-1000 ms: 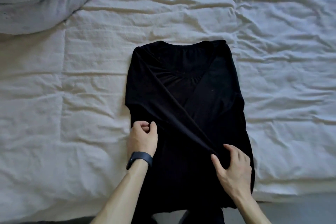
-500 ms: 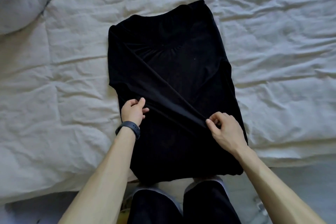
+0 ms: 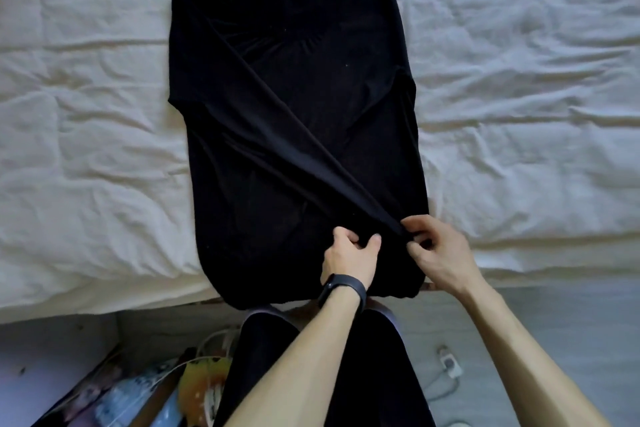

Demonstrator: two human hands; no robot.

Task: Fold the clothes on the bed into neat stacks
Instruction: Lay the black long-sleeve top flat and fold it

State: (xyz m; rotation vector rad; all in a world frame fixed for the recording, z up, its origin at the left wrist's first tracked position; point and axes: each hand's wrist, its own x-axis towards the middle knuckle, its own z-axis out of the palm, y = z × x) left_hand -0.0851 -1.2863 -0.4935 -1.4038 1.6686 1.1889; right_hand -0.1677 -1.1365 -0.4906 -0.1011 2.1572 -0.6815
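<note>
Fingers [image 3: 375,240] of left hand [image 3: 348,255] and right hand [image 3: 441,255] pinch the sleeve [image 3: 311,149] end | black long-sleeved top [image 3: 353,55] flat on bed [image 3: 86,114], hem at near edge | step: laying sleeve across body | next, likely: flatten cuff, fold hem toward collar.

Bed [image 3: 86,166]: covered by a wrinkled white sheet [image 3: 536,97].
On the bed: a black top [image 3: 242,218] is laid flat, one sleeve [image 3: 287,121] folded diagonally across it.
</note>
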